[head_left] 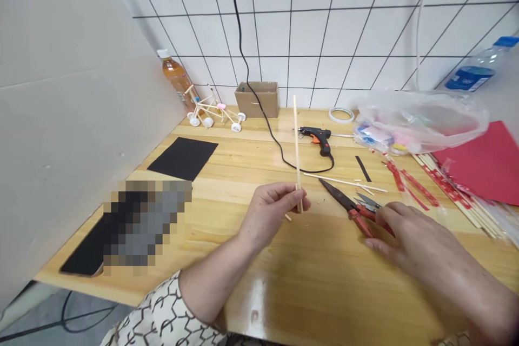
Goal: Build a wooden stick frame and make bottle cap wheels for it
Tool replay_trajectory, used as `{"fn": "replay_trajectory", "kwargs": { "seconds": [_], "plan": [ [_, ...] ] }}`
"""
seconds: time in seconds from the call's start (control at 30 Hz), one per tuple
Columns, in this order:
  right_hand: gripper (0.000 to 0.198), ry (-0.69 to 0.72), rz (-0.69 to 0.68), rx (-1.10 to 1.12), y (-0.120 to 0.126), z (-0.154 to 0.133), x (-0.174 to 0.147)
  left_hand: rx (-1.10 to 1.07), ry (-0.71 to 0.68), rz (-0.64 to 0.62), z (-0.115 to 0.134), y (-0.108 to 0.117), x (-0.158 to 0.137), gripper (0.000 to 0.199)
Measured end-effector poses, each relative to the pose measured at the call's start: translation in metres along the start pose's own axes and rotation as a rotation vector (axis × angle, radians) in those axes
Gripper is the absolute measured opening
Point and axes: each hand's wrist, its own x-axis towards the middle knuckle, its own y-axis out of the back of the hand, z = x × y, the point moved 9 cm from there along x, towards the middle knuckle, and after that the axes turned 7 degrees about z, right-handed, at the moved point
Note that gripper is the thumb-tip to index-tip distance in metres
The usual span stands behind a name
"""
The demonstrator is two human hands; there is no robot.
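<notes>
My left hand pinches a thin wooden stick near its lower end and keeps it upright above the table. A short piece of wood appears beside the stick at my fingertips, partly covered by them. To the right, my right hand curls over the red handles of dark-bladed scissors, which lie on the table with the tips pointing away to the left. Smaller grey blades show just behind those handles; my fingers hide part of them. Loose thin sticks lie beyond the scissors.
A black glue gun with its cord, a tape roll and a cardboard box stand behind. Stick models on white wheels are at back left, near black sheet. Bundled sticks, plastic bag and red sheet lie right.
</notes>
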Motion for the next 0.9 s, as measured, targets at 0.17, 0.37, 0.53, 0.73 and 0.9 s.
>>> {"fn": "replay_trajectory", "kwargs": {
  "seconds": [0.17, 0.37, 0.53, 0.73, 0.9],
  "plan": [
    [0.017, -0.01, -0.113, -0.059, -0.019, -0.002, -0.005, -0.097, -0.002, 0.068, 0.008, 0.015, 0.006, 0.016],
    [0.022, 0.047, -0.068, -0.087, -0.022, -0.007, -0.004, -0.071, -0.001, 0.061, 0.013, 0.016, 0.007, 0.014],
    [0.029, 0.04, -0.08, 0.159, -0.012, -0.01, 0.0, 0.024, -0.008, -0.022, 0.009, 0.008, 0.006, 0.018],
    [0.036, -0.111, -0.15, 0.677, 0.002, -0.015, 0.0, 0.054, 0.054, -0.095, -0.005, 0.004, 0.007, 0.019],
    [0.038, -0.219, -0.347, 0.984, -0.014, -0.024, -0.011, 0.064, 0.078, -0.16, -0.008, -0.001, 0.007, 0.02]
  ]
}}
